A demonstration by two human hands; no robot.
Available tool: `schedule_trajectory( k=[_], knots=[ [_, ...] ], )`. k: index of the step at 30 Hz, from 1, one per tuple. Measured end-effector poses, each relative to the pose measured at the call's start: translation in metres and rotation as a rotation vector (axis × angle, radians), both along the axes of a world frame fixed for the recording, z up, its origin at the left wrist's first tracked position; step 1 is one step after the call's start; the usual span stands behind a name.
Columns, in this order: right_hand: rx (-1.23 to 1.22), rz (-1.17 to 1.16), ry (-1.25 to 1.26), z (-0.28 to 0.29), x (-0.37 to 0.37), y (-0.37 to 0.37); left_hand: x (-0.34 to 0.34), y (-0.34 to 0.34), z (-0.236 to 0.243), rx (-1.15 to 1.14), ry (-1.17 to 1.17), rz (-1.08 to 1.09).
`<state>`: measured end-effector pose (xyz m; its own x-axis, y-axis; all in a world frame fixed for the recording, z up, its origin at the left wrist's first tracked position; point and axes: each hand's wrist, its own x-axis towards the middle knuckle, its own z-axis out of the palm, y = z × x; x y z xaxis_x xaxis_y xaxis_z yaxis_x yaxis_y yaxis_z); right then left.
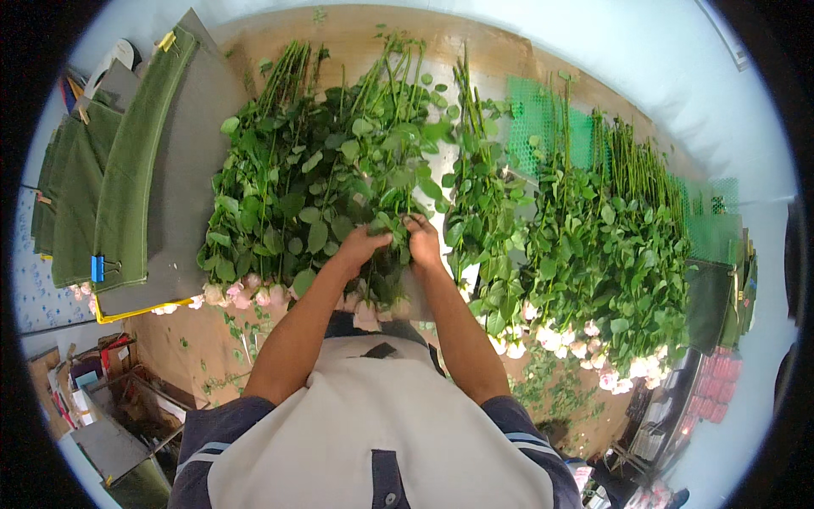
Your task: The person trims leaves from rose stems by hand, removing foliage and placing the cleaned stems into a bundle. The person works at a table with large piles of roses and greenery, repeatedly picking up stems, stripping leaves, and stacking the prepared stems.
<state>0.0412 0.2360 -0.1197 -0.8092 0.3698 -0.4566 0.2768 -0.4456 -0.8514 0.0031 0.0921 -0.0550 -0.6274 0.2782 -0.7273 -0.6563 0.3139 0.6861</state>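
Note:
Near the front of the table, both my hands work close together among leafy rose stems. My left hand (365,248) is closed around a rose stem, its fingertips lost among the leaves. Beside it, my right hand (423,243) has thumb and fingers pinched at the stem and leaves of the same rose. A pale pink rose bloom (365,316) hangs below the hands, toward my body. To the left lies a thick bunch of roses (280,182), stems pointing away from me and pink blooms at the near edge.
More roses (606,237) lie in rows at the right, partly over green mesh (547,123). At the left stands a grey board with green cloth (136,170) and a blue binder clip (98,269). Fallen leaves (551,386) litter the floor. Wrapped pink bundles (715,386) stand far right.

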Motion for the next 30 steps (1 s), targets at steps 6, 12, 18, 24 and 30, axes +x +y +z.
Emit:
schedule_trajectory(
  k=[6,12,18,24,30],
  knots=[
    [-0.116,-0.115,0.020,0.023,0.002,0.004,-0.008,-0.009,-0.009,0.159,-0.067,0.098],
    [0.063,-0.195,0.118,0.033,0.012,-0.012,-0.001,0.002,-0.031,0.051,0.196,0.113],
    [0.471,0.048,-0.088,0.023,0.018,-0.016,-0.002,0.009,-0.035,-0.212,0.260,-0.079],
    [0.390,0.064,-0.035,0.027,0.018,-0.012,-0.001,0.007,-0.023,-0.286,0.452,-0.078],
    [0.397,0.044,0.105,0.046,0.014,-0.024,0.000,0.002,-0.001,0.153,0.234,0.159]
  ],
)
